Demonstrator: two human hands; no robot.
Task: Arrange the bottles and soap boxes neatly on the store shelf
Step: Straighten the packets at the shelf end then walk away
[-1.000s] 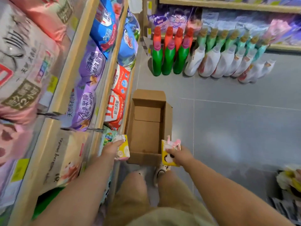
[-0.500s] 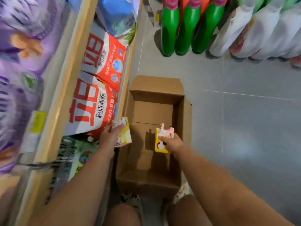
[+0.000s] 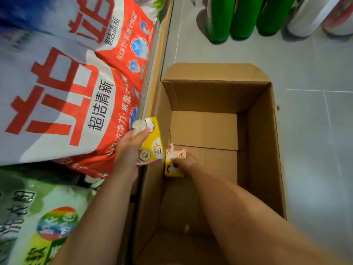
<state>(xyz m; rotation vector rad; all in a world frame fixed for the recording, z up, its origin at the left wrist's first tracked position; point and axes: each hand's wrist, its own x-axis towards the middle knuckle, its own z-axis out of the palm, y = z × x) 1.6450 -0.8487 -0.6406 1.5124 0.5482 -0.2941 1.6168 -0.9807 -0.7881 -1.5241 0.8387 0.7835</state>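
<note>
Both soap boxes have drawn together since the earlier frames, and the view has closed in on the cardboard carton [image 3: 261, 150]. The gap once seen between the two boxes is now a sliver.

Left hand [image 3: 128, 148]: fingers and thumb are wrapped round the first soap box [image 3: 152, 140], a yellow box whose torn white end flap points toward 11 o'clock. This box sits over the carton's left wall, at 9 o'clock of the carton opening, against the red-and-white detergent bags [image 3: 76, 104].

Right hand [image 3: 185, 163]: fingers are curled over the second soap box [image 3: 172, 169], yellow with a pink-and-white top. It is held upright within the carton opening, at 4 o'clock of the first box. Whether it touches the carton bottom cannot be told.

Carton: it stands open on the grey tiled floor [image 3: 315, 131], its left wall alongside the shelf edge [image 3: 154, 83].

Green bottles [image 3: 240, 18] stand on the floor at 12 o'clock of the carton. White bottles [image 3: 309, 14] stand just beside them, at 1 o'clock. A green detergent bag [image 3: 38, 217] lies at 8 o'clock of the view, below the red-and-white bags.
</note>
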